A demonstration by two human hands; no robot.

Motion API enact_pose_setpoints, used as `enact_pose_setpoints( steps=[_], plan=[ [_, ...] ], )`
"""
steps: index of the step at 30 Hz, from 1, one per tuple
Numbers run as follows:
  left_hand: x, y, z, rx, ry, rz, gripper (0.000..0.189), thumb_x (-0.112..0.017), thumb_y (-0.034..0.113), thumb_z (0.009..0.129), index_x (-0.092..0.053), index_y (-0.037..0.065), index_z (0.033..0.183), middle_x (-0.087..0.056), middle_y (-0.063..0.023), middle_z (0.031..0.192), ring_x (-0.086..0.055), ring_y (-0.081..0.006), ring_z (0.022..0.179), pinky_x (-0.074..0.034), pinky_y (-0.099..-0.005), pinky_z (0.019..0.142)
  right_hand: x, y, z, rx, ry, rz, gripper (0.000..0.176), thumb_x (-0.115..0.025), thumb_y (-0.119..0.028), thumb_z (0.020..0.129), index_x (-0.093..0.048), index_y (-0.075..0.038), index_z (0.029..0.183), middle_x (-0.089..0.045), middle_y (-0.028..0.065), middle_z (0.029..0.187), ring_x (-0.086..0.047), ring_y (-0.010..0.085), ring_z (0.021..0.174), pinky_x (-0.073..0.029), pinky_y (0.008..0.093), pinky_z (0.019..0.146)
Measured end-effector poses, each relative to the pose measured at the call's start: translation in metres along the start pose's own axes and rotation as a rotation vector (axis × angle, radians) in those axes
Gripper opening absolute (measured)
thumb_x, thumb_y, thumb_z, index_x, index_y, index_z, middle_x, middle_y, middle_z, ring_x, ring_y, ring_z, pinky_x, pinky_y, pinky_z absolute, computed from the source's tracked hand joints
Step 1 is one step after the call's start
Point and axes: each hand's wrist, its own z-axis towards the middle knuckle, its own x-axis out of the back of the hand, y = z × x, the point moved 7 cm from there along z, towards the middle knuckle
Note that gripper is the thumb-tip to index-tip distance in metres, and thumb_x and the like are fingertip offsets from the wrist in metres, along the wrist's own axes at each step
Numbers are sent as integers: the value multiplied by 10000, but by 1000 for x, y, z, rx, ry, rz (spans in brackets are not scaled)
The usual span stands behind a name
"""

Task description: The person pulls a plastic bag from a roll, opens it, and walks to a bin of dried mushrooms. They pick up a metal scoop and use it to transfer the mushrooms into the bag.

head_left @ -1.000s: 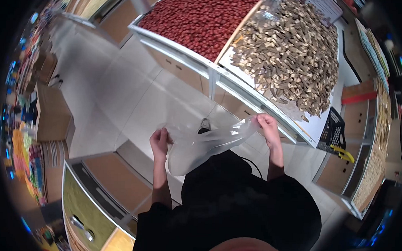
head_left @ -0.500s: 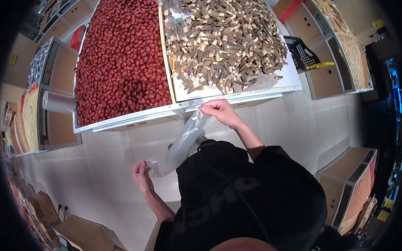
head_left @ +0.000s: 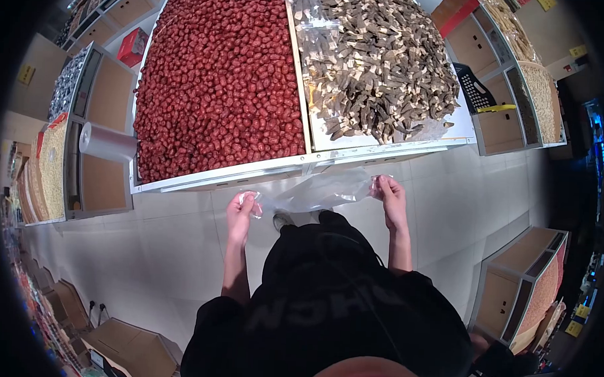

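Both hands (head_left: pixel 239 216) (head_left: pixel 391 197) pinch clear plastic bag (head_left: pixel 318 193), outline indistinct.

Clear, glossy plastic bag (head_left: pixel 322 193)

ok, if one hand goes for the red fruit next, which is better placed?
Left hand, I'd say: it's in front of the red fruit, while the right hand is nearer the brown pieces. Both pinch the bag.
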Motion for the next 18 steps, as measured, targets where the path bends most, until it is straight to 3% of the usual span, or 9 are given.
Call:
enact_pose_setpoints(
  steps=[3,9,18],
  plan=[
    [-5,-3,4,-3,-4,33,148,-556,123,924,-615,13,1003,-657,-64,818,-579,-102,656,-457,-249,618,4,0,-3,-16,68,5,296,-532,-297,960,-649,-27,923,-566,-15,665,-491,50,577,-402,201,560],
    [-21,-13,9,23,-13,11,124,-573,107,907,-620,20,982,-651,-60,797,-559,-91,632,-449,-238,598,18,9,12,2,43,-35,254,-561,-273,944,-652,-38,915,-539,-37,635,-430,32,542,-315,187,507],
    [-23,-27,-8,10,179,-76,190,-605,229,908,-608,47,856,-598,-18,647,-496,-79,505,-403,-228,504,-12,16,44,-37,-194,-35,105,-654,-159,872,-635,-56,868,-524,-53,655,-434,28,559,-311,178,503]
  ],
)
